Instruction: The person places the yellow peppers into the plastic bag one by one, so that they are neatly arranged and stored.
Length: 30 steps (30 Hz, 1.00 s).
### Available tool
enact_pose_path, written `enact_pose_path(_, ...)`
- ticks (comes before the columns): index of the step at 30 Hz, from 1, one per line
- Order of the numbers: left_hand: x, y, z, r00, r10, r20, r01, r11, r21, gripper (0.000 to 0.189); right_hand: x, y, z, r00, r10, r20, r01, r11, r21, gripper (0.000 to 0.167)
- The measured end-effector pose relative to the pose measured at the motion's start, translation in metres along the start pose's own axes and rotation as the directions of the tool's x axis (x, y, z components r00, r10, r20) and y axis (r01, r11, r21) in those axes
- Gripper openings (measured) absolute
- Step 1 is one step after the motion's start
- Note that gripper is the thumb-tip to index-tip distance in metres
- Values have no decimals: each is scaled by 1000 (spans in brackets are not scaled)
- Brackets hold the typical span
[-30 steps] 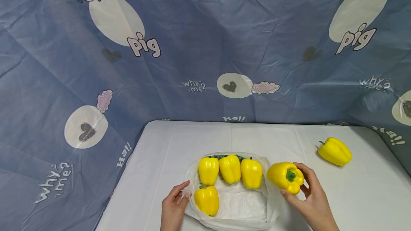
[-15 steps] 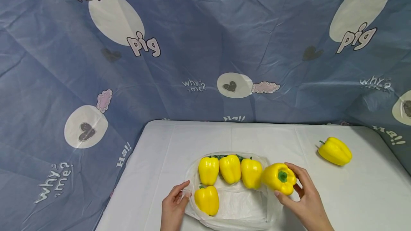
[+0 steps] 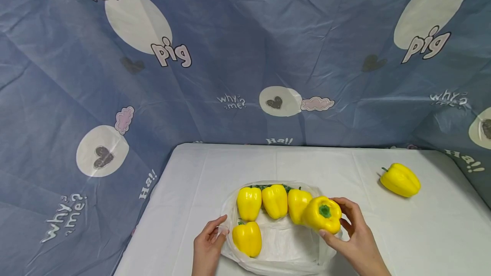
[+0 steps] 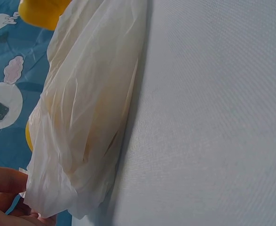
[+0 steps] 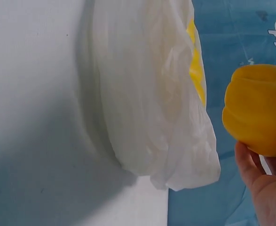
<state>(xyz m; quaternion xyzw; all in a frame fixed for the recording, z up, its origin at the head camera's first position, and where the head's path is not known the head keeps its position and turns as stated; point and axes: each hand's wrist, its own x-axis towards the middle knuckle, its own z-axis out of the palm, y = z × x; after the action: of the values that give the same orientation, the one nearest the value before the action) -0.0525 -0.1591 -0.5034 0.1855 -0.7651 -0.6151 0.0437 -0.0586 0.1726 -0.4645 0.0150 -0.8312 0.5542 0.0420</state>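
Observation:
A white plastic bag (image 3: 289,248) lies opened out on the table with several yellow bell peppers inside. Three of these, such as the middle pepper (image 3: 274,201), form a row at its far side; one more pepper (image 3: 247,239) sits at the near left. My left hand (image 3: 209,242) pinches the bag's left rim between thumb and fingers, as the left wrist view also shows. My right hand (image 3: 354,235) holds another bell pepper (image 3: 323,214) over the bag's right rim, its green stem facing the head camera. It partly covers the rightmost pepper of the row (image 3: 298,205).
A further yellow bell pepper (image 3: 400,180) lies on its side at the right of the white table (image 3: 426,233). Something dark green (image 3: 262,187) shows behind the row inside the bag. A blue printed cloth (image 3: 238,46) hangs behind and beside the table.
My right hand has moved left with its bell pepper, from beside the bag to over its right rim. The left hand keeps its place on the bag.

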Motion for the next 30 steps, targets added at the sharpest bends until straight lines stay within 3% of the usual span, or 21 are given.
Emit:
enact_pose_path(19,1,2,1,1000,2,10,-2,1000,-17,36,-2,-2,18,994,-63,90,60,998,33,69)
enact_pose_path(30,-1,2,1,1000,-6,-4,6,1000,2,36,-4,-3,30,994,12,108,-15,1000,19,67)
